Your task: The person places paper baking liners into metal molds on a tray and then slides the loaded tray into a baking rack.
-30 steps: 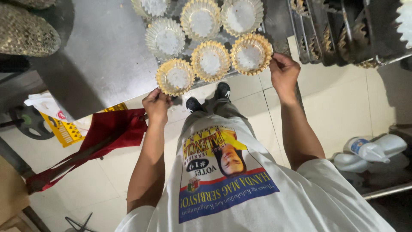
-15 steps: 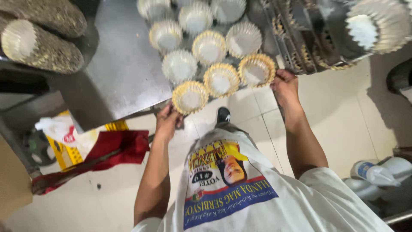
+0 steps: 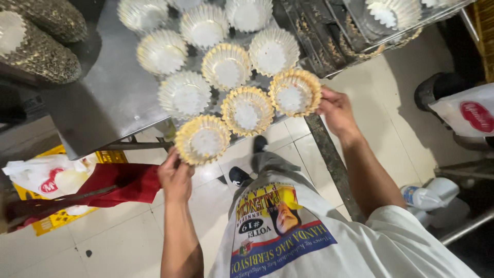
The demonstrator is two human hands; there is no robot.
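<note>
My left hand [image 3: 175, 177] pinches the near rim of a gold-edged fluted paper cup [image 3: 203, 140] at the front edge of the steel table [image 3: 98, 87], fingers closed on its pleats, while my right hand [image 3: 335, 109] grips the right rim of a second gold-edged cup [image 3: 294, 92] — a third one [image 3: 247, 110] sits untouched between them. Behind this diagonal row stand plain white fluted cups [image 3: 184, 94], packed close together — and a red cloth [image 3: 121, 183] lies over a yellow crate [image 3: 56, 219] on the tiled floor below my left arm.
</note>
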